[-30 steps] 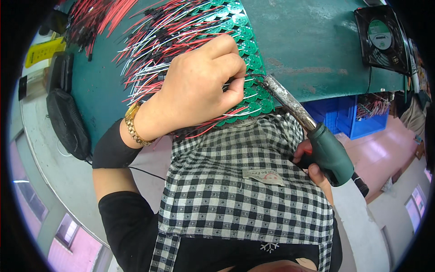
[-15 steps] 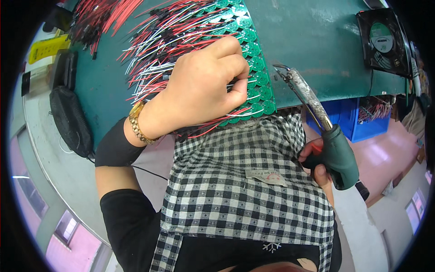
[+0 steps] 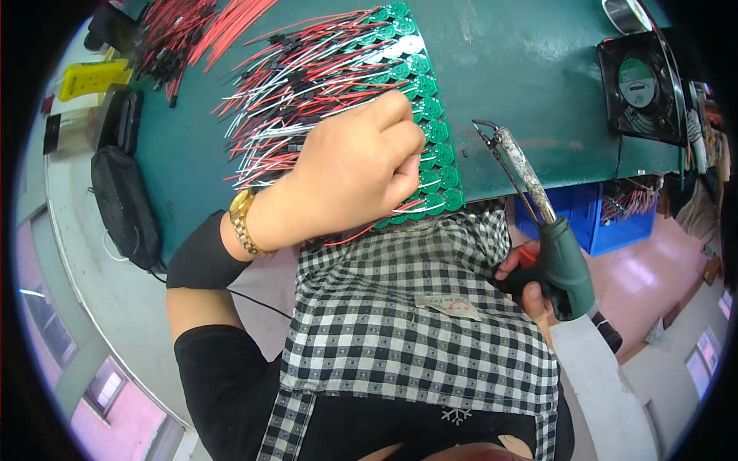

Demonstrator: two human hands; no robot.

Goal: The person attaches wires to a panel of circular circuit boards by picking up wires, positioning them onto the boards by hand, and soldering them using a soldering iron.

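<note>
My left hand [image 3: 357,165], wearing a gold watch at the wrist, rests over a panel of small round green circuit boards [image 3: 434,132]. Its thumb and forefinger pinch together near the panel's right side; what they hold is hidden beneath the hand. Red and white wires [image 3: 269,107] with black connectors run leftward from the boards in a dense spread. My right hand [image 3: 534,298] is closed around a soldering gun [image 3: 567,269] with a dark green body and a red trigger. The gun's metal tip points up and left, apart from the panel.
A black fan [image 3: 642,84] stands at the back right, near a solder roll [image 3: 626,14]. Blue bins [image 3: 619,234] with wires sit below the green bench top [image 3: 530,84]. More red wires [image 3: 173,38] lie far left, beside a black mesh pouch [image 3: 123,207].
The whole view has shifted slightly. My left hand keeps its pinch over the panel, and the soldering gun stays in my right hand beside it.
</note>
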